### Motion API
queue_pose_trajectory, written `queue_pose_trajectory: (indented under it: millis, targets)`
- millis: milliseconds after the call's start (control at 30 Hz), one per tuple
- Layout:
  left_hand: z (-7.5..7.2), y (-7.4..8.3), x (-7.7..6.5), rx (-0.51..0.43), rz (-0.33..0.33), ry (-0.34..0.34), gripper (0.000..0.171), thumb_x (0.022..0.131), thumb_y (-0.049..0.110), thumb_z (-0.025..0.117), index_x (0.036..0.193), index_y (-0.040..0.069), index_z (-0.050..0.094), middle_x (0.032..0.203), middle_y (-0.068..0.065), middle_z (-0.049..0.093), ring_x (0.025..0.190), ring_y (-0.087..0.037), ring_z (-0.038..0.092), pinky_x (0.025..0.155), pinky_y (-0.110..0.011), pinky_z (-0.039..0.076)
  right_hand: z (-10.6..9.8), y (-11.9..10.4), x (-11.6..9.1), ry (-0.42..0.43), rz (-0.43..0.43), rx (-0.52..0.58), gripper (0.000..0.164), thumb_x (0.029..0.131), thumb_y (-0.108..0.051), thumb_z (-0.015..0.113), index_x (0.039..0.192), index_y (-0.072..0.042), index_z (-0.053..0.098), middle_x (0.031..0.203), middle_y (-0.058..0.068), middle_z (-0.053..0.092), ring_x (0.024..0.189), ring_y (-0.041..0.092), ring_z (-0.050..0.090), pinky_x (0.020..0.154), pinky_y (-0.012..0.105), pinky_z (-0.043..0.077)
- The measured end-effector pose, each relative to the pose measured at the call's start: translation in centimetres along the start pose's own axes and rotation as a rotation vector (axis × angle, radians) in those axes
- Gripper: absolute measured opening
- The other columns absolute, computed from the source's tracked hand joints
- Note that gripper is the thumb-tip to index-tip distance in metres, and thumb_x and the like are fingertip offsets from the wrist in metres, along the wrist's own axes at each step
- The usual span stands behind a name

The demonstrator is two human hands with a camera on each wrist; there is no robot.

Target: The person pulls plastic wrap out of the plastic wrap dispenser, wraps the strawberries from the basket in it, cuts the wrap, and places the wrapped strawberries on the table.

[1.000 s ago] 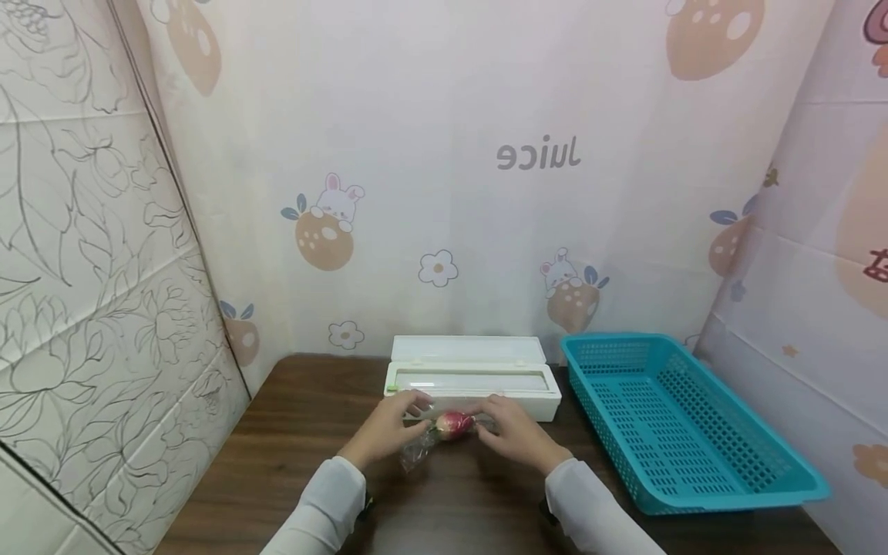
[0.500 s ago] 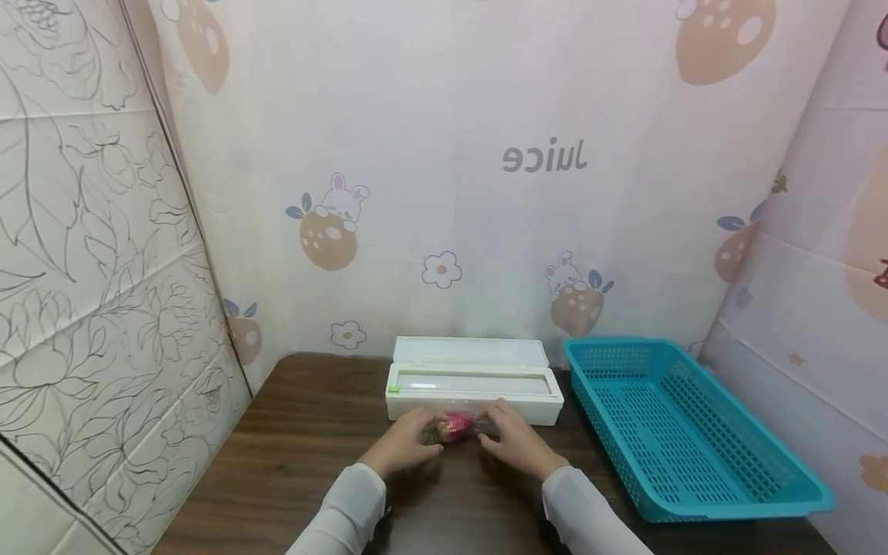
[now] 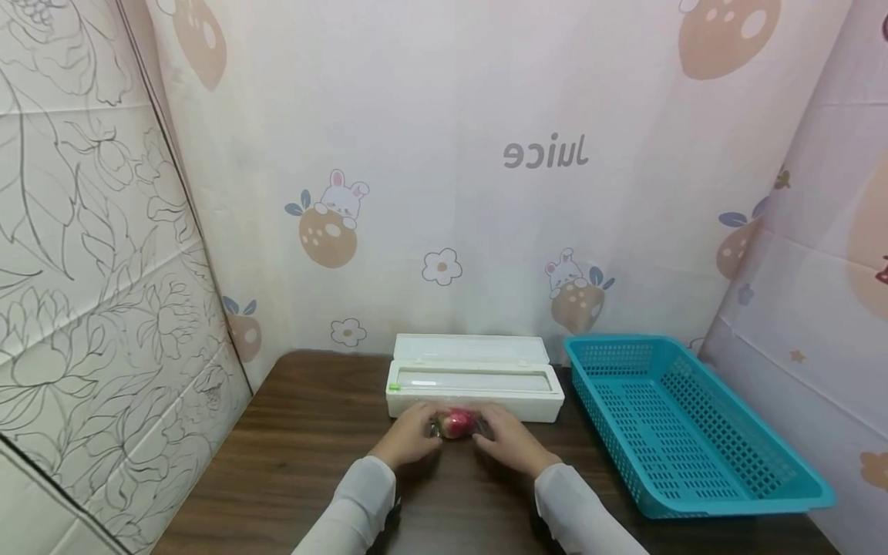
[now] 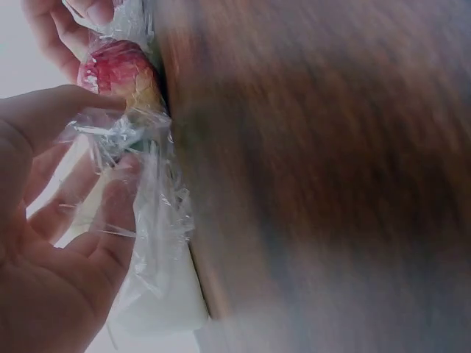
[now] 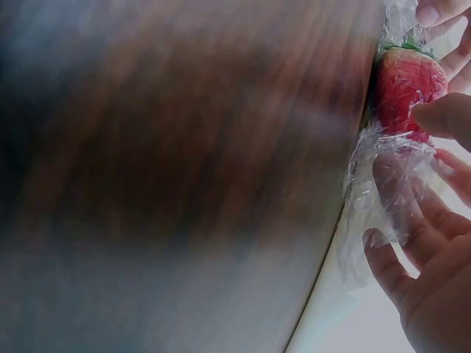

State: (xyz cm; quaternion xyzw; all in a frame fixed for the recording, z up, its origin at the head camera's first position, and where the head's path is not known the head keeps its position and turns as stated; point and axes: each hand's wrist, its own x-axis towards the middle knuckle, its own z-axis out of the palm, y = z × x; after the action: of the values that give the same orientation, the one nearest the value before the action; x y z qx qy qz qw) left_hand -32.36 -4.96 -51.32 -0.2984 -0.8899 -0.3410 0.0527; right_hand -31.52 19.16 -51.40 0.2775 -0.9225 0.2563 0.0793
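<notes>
A red strawberry (image 3: pixel 458 423) with a pale, leafy end lies on its side, wrapped in clear cling film. Its leaves point toward my left hand (image 3: pixel 411 434), and the red tip toward my right hand (image 3: pixel 509 439). In the left wrist view, the left thumb and fingers hold the gathered cling film (image 4: pixel 151 198) by the leafy end, the thumb against the fruit. The right wrist view shows my right thumb (image 5: pixel 445 118) on the strawberry (image 5: pixel 408 88), fingers bent behind the film at the tip end. Loose film trails past both hands.
Directly behind the hands is a white cling film dispenser (image 3: pixel 479 405), its lid (image 3: pixel 472 348) raised and a green slider (image 3: pixel 394 386) at its left. A turquoise plastic basket (image 3: pixel 735 509) stands on the right of the dark wooden table (image 3: pixel 277 455). Patterned sheets hang around.
My hands have come closer together around the strawberry, the left shifting right. The strawberry has turned, with more red facing up. The loose film at the left is now hidden in the head view.
</notes>
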Motion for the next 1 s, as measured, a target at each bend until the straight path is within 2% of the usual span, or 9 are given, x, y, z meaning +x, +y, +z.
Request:
queue_pose_trajectory:
  millis: [200,400,500,633,733,867,933,1000]
  targets:
    - [0.3,0.1,0.3,-0.073,-0.070,-0.009,0.042,0.082,0.001,0.078,0.120,0.016,0.070,0.116,0.001,0.064,0.090,-0.015,0.060,0.075,-0.028,0.053,-0.1,-0.1,-0.2,-0.007,0.015,0.016,0.042,0.090,-0.014,0.076,0.130,-0.011,0.062,0.127,0.004,0.062,0.120,0.026,0.056,0.101,0.050,0.047]
    - [0.7,0.2,0.2,-0.127,-0.045,-0.004,0.034,0.085,0.006,0.080,0.115,0.020,0.072,0.115,0.005,0.068,0.098,-0.013,0.062,0.084,-0.031,0.054,-0.6,-0.3,-0.6,-0.008,0.059,0.026,0.032,0.089,-0.012,0.076,0.119,-0.012,0.064,0.115,0.002,0.063,0.107,0.020,0.059,0.091,0.044,0.053]
    - [1.0,0.3,0.0,-0.161,-0.052,-0.019,0.031,0.088,0.007,0.077,0.114,0.022,0.072,0.111,0.008,0.069,0.093,-0.010,0.063,0.081,-0.030,0.055,-0.9,-0.5,-0.9,-0.023,0.082,0.021,0.028,0.090,-0.010,0.075,0.115,-0.013,0.064,0.109,0.000,0.064,0.102,0.018,0.060,0.087,0.042,0.054]
    - [1.0,0.9,-0.4,-0.158,-0.040,-0.057,0.028,0.088,0.013,0.078,0.113,0.023,0.071,0.112,0.011,0.068,0.095,-0.008,0.062,0.083,-0.030,0.054,-1.6,-0.6,-1.8,-0.078,0.114,0.054,0.025,0.090,-0.011,0.074,0.113,-0.015,0.065,0.105,-0.003,0.065,0.098,0.018,0.062,0.084,0.041,0.055]
    - [1.0,1.3,-0.6,-0.144,-0.005,-0.099,0.032,0.083,0.017,0.083,0.112,0.022,0.070,0.112,0.011,0.067,0.101,-0.007,0.061,0.087,-0.031,0.053,-2.2,-0.8,-2.7,-0.143,0.139,0.110,0.024,0.091,-0.013,0.074,0.113,-0.016,0.065,0.103,-0.004,0.067,0.095,0.017,0.064,0.082,0.041,0.056]
    - [1.2,1.3,-1.0,-0.143,0.030,-0.144,0.038,0.079,0.014,0.086,0.110,0.024,0.067,0.108,0.013,0.067,0.097,-0.004,0.062,0.084,-0.027,0.054,-3.0,-1.0,-3.8,-0.207,0.143,0.148,0.024,0.091,-0.014,0.073,0.113,-0.017,0.065,0.100,-0.007,0.067,0.092,0.015,0.065,0.079,0.038,0.056]
    - [1.3,1.3,-1.1,-0.138,0.048,-0.151,0.037,0.080,0.013,0.085,0.110,0.024,0.066,0.106,0.012,0.068,0.094,-0.003,0.062,0.082,-0.026,0.054,-3.2,-1.1,-4.4,-0.197,0.125,0.123,0.026,0.091,-0.014,0.074,0.115,-0.016,0.064,0.103,-0.006,0.066,0.095,0.016,0.064,0.081,0.039,0.056]
    - [1.3,1.3,-1.2,-0.138,0.053,-0.158,0.035,0.082,0.013,0.083,0.110,0.024,0.066,0.105,0.011,0.069,0.092,-0.003,0.063,0.080,-0.025,0.054,-3.3,-1.5,-4.8,-0.148,0.101,0.058,0.029,0.088,-0.016,0.076,0.115,-0.018,0.065,0.107,-0.007,0.064,0.099,0.016,0.062,0.085,0.041,0.055]
